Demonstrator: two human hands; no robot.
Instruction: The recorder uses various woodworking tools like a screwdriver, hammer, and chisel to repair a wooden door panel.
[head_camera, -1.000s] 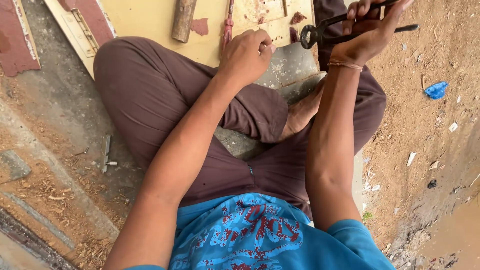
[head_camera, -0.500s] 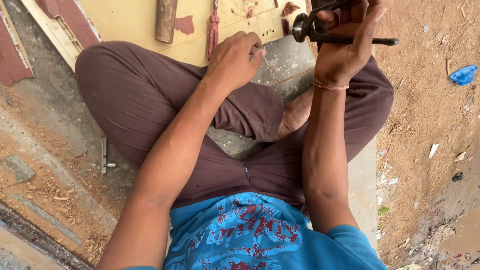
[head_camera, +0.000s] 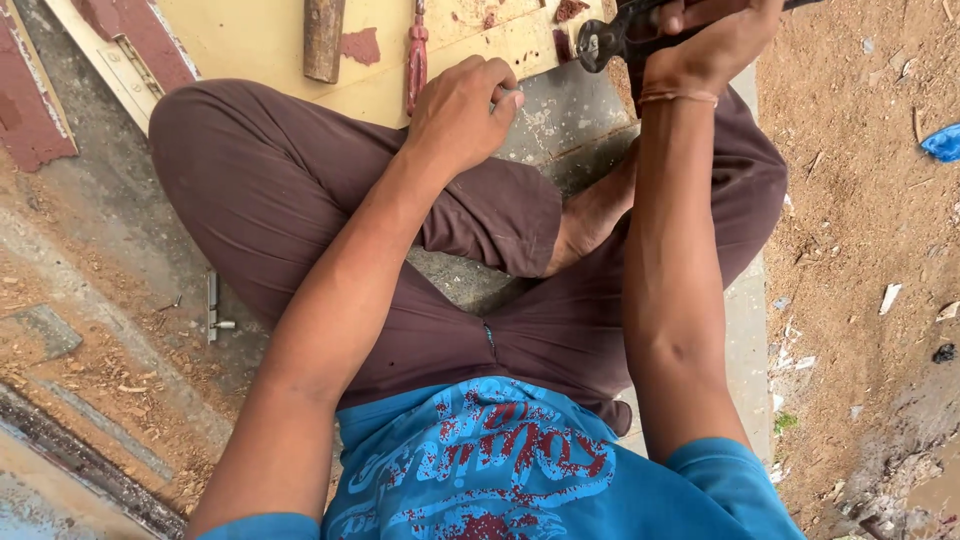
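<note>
I sit cross-legged in brown trousers on a concrete slab. My right hand (head_camera: 712, 45) is wrapped around the handles of black pincers (head_camera: 610, 40), whose jaws point left over the edge of a yellow painted board (head_camera: 260, 40). My left hand (head_camera: 462, 110) is curled shut, resting on my left knee beside the board's edge; a small grey thing shows at its fingertips, too small to identify. A red-handled tool (head_camera: 416, 55) and a wooden handle (head_camera: 323, 38) lie on the board just beyond my left hand.
A metal door bolt (head_camera: 213, 305) lies on the ground at the left. Boards with flaking red paint (head_camera: 30, 110) lie at the upper left. Sandy ground with litter and a blue scrap (head_camera: 942, 143) spreads to the right.
The view has shifted so my hands sit higher and further right in frame. My right hand keeps hold of the pincers, and my left hand stays curled near the board's edge.
</note>
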